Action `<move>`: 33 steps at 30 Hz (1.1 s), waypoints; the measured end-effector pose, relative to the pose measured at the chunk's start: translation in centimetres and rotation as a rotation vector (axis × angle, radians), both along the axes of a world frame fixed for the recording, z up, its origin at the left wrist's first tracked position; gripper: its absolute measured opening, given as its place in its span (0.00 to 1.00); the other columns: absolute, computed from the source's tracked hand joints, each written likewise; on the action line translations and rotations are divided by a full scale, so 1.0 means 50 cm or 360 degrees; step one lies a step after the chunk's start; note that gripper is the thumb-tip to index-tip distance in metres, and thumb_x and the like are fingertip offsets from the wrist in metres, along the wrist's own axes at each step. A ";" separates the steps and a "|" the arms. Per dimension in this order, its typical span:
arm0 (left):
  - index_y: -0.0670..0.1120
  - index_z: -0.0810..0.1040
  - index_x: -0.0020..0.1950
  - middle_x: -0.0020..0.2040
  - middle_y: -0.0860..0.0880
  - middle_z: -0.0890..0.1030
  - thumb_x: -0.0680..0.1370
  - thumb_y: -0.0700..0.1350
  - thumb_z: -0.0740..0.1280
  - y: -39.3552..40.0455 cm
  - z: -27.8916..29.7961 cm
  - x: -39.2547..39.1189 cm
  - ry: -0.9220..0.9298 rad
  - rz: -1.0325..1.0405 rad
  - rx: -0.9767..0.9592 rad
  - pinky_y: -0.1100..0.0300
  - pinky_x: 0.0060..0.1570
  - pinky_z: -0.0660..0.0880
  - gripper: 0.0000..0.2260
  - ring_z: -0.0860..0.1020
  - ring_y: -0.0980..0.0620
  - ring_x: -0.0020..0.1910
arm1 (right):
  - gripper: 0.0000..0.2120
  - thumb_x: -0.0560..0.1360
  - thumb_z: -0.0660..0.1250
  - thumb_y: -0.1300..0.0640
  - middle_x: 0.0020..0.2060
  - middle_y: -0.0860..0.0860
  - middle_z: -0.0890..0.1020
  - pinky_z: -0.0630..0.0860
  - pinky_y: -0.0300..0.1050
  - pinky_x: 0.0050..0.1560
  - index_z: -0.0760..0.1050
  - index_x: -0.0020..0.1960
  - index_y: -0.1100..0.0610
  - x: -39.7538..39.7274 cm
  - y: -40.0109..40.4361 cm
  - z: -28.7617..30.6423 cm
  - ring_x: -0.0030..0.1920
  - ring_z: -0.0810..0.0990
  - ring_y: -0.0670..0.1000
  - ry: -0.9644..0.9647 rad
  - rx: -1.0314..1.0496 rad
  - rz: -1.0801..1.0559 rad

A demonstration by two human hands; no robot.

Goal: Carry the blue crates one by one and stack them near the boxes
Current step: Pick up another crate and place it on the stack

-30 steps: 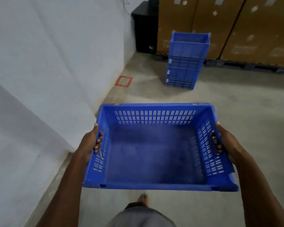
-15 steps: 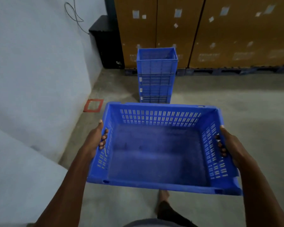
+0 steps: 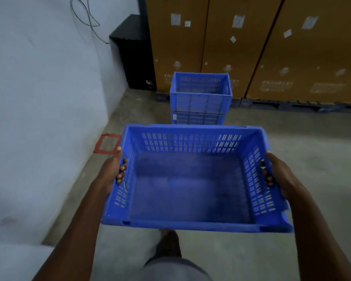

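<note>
I carry an empty blue slotted crate (image 3: pixel 190 191) level in front of me. My left hand (image 3: pixel 111 169) grips its left wall, fingers curled through the handle slot. My right hand (image 3: pixel 280 175) grips the right wall the same way. Straight ahead on the floor stands a stack of blue crates (image 3: pixel 200 100), its lower part hidden behind the carried crate. Tall brown cardboard boxes (image 3: pixel 251 47) on dark pallets rise right behind the stack.
A white wall (image 3: pixel 39 98) runs along the left, with a red tape square (image 3: pixel 107 144) on the concrete floor beside it. A black cabinet (image 3: pixel 134 53) stands in the far corner under a hanging cable. My bare foot (image 3: pixel 168 242) shows below the crate.
I have walked closer: the crate stack and boxes now loom larger and sit centred behind the carried crate. Both hands keep the same hold.
</note>
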State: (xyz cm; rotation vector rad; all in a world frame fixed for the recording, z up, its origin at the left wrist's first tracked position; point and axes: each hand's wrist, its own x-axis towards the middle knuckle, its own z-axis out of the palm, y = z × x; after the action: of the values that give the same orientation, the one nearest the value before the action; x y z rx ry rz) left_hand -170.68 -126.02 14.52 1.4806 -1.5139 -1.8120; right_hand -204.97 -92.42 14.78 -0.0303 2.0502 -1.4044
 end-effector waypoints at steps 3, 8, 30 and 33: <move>0.50 0.72 0.43 0.28 0.51 0.64 0.84 0.62 0.55 -0.128 -0.008 -0.120 0.0034 -0.0030 -0.0086 0.67 0.20 0.57 0.19 0.59 0.56 0.18 | 0.25 0.80 0.56 0.35 0.28 0.51 0.68 0.61 0.38 0.20 0.74 0.48 0.58 -0.107 -0.128 -0.016 0.23 0.63 0.47 0.0029 -0.0034 -0.0035; 0.47 0.71 0.42 0.26 0.53 0.64 0.83 0.64 0.55 -0.342 0.007 -0.314 0.0035 -0.0112 -0.0063 0.67 0.20 0.56 0.22 0.59 0.56 0.18 | 0.26 0.80 0.56 0.35 0.28 0.51 0.68 0.62 0.40 0.22 0.75 0.50 0.59 -0.266 -0.298 -0.009 0.25 0.63 0.49 0.0041 -0.0062 -0.0091; 0.46 0.73 0.46 0.29 0.51 0.64 0.80 0.69 0.54 -0.913 -0.038 -1.134 -0.0060 -0.0153 -0.0037 0.64 0.23 0.57 0.26 0.59 0.54 0.20 | 0.28 0.81 0.54 0.34 0.29 0.50 0.68 0.64 0.41 0.24 0.72 0.52 0.60 -1.077 -0.833 -0.004 0.25 0.64 0.47 -0.0047 0.0042 0.0045; 0.46 0.72 0.48 0.30 0.51 0.64 0.81 0.68 0.53 -0.955 -0.052 -1.207 -0.0093 -0.0145 -0.0009 0.65 0.21 0.57 0.26 0.59 0.55 0.20 | 0.28 0.81 0.54 0.34 0.29 0.51 0.69 0.64 0.42 0.25 0.73 0.52 0.60 -1.159 -0.892 -0.018 0.26 0.64 0.48 -0.0066 0.0091 0.0064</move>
State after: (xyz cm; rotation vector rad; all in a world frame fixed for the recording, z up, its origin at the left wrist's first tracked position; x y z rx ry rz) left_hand -231.02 -173.77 11.92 1.4970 -1.6381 -1.8283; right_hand -262.90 -137.03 13.88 -0.0181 2.0433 -1.3106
